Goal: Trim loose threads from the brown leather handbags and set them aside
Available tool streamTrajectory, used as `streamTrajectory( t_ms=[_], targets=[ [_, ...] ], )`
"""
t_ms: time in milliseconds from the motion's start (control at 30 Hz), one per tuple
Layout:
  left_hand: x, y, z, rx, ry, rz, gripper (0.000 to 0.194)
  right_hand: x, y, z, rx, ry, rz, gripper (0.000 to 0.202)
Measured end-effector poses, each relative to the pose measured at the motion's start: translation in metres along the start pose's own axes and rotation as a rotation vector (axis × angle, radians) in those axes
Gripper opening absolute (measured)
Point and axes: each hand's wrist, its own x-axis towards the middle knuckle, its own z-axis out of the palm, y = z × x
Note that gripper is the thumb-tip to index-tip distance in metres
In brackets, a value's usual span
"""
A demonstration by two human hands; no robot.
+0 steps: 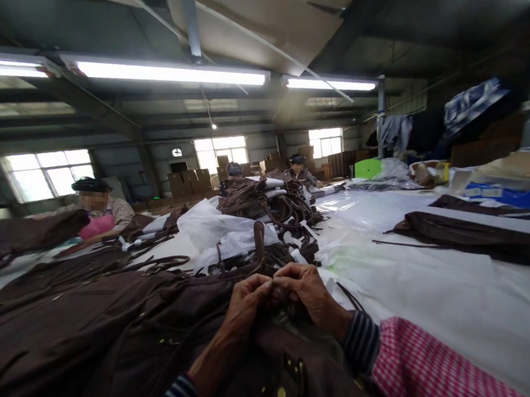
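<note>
My left hand and my right hand meet at the fingertips over a dark brown bag with brass-coloured fittings. Thumb and forefinger of each are pinched together. Whatever lies between the fingertips is too small and dark to make out. Beneath my wrists the bag's fabric bunches up, and a metal ring or buckle shows dimly below the right hand. More brown bags lie spread flat to the left, with straps across them.
Ahead rises a pile of brown bag handles, partly wrapped in white, beside crumpled white plastic. White sheeting covers the table at right, where a folded brown piece lies. Co-workers sit around the table.
</note>
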Motion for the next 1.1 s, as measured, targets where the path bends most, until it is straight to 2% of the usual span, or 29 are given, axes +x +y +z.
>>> streamTrajectory(
  t_ms=[133, 400, 600, 700, 800, 933, 1000, 1100],
  targets=[
    [-0.001, 0.001, 0.001, -0.057, 0.026, -0.054, 0.036, -0.001, 0.002, 0.007, 0.056, 0.046, -0.014, 0.019],
    [-0.001, -0.001, 0.005, -0.087, 0.095, -0.049, 0.037, -0.002, 0.008, 0.015, 0.079, 0.060, -0.020, 0.021],
    [0.002, -0.004, 0.000, -0.027, 0.057, -0.035, 0.038, 0.000, 0.008, 0.014, 0.056, 0.032, -0.012, 0.021],
    [0.001, -0.004, 0.001, 0.051, 0.054, 0.001, 0.036, 0.002, 0.001, 0.010, -0.033, 0.021, -0.028, 0.019],
    [-0.002, 0.002, 0.004, 0.196, 0.044, 0.066, 0.032, 0.004, -0.018, 0.000, -0.158, 0.035, -0.041, 0.018],
    [-0.007, 0.026, 0.007, 0.438, -0.081, 0.154, 0.034, -0.005, -0.049, -0.031, -0.381, 0.042, -0.109, 0.028],
    [-0.012, 0.044, 0.009, 0.589, -0.219, 0.215, 0.034, -0.018, -0.061, -0.054, -0.559, 0.017, -0.107, 0.028],
    [-0.027, 0.071, 0.011, 0.841, -0.499, 0.340, 0.024, -0.047, -0.069, -0.085, -0.833, -0.108, -0.033, 0.031]
  ],
)
